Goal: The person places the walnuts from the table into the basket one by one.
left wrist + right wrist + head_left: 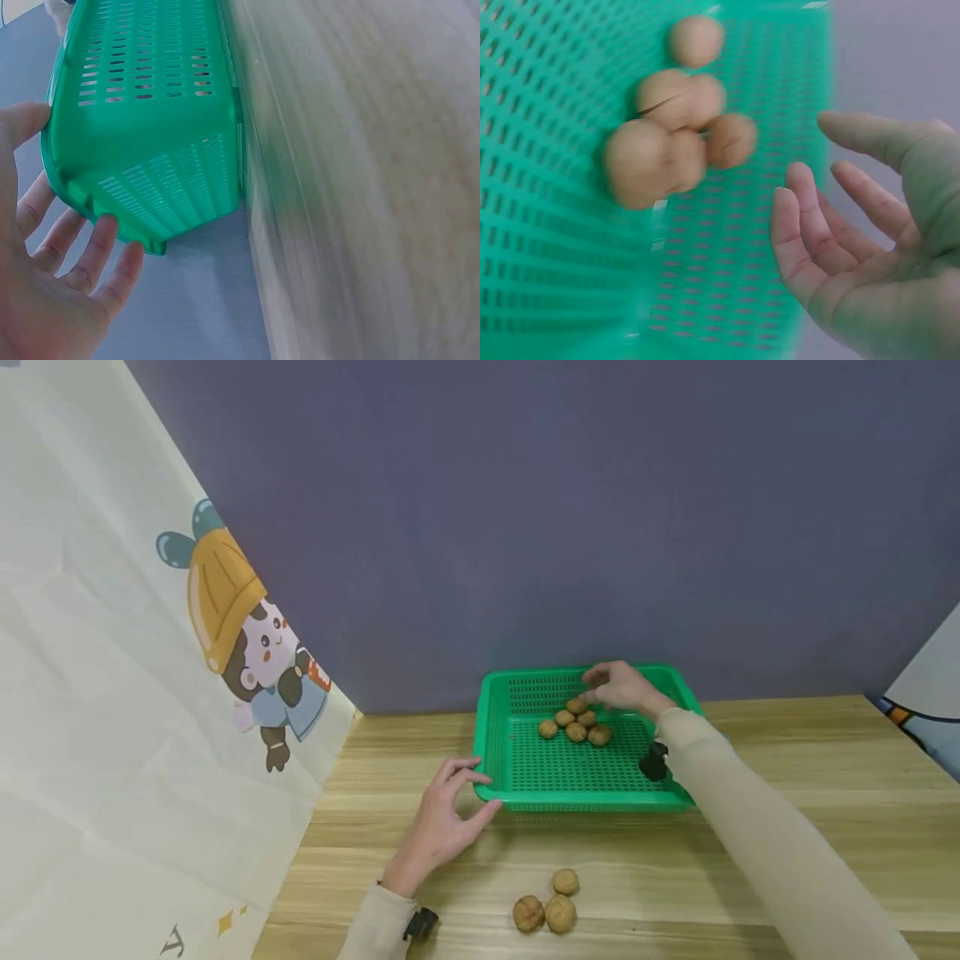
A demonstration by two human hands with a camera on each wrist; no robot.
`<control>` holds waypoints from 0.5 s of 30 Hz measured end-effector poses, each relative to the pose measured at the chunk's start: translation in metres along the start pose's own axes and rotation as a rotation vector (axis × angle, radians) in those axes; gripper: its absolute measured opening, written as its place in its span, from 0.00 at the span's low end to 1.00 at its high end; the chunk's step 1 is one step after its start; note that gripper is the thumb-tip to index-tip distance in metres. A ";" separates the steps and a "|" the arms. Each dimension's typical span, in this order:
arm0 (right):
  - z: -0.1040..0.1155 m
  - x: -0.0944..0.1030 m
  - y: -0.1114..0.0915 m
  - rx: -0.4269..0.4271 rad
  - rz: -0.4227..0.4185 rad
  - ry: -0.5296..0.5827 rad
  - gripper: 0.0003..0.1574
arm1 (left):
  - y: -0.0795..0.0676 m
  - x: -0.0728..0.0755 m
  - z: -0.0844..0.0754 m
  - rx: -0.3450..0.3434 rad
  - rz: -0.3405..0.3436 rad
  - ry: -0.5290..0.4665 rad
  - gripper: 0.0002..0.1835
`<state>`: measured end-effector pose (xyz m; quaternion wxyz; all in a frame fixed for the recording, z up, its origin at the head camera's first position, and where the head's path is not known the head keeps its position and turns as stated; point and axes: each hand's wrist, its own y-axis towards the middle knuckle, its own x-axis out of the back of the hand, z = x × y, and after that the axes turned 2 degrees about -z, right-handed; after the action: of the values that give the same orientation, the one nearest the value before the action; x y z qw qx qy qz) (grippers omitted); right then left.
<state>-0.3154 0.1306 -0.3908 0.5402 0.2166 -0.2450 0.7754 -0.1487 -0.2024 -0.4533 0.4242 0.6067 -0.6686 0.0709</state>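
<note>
A green plastic basket (585,797) with slotted walls sits on the wooden table against the dark backdrop. Several walnuts (576,732) lie clustered inside it, toward the back. My left hand (437,827) is at the basket's front left corner, thumb and spread fingers resting along the rim, as the left wrist view also shows. Over the back of the basket, just right of the walnuts, hovers my right hand (621,687). In the right wrist view its fingers (786,229) are loosely bent and nothing lies between them and the thumb.
Three more walnuts (559,913) lie on the wooden table (405,739) in front of the basket, to the right of the left forearm. A white sheet with a cartoon figure (255,643) hangs at the left. The dark backdrop (525,527) rises behind the basket.
</note>
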 end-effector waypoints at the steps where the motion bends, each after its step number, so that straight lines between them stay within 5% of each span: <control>1: 0.004 0.003 -0.004 0.019 -0.008 -0.018 0.34 | 0.000 0.000 0.000 0.000 0.000 0.001 0.21; 8: 0.030 0.007 -0.049 0.182 -0.073 -0.099 0.28 | -0.001 0.001 0.002 0.016 -0.017 0.012 0.20; 15: 0.031 -0.015 -0.110 0.263 -0.105 0.082 0.22 | 0.000 -0.002 0.002 0.003 -0.013 0.015 0.20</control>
<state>-0.2049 0.1337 -0.3594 0.5566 0.2662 -0.1074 0.7796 -0.1499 -0.2023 -0.4558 0.4285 0.6113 -0.6613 0.0736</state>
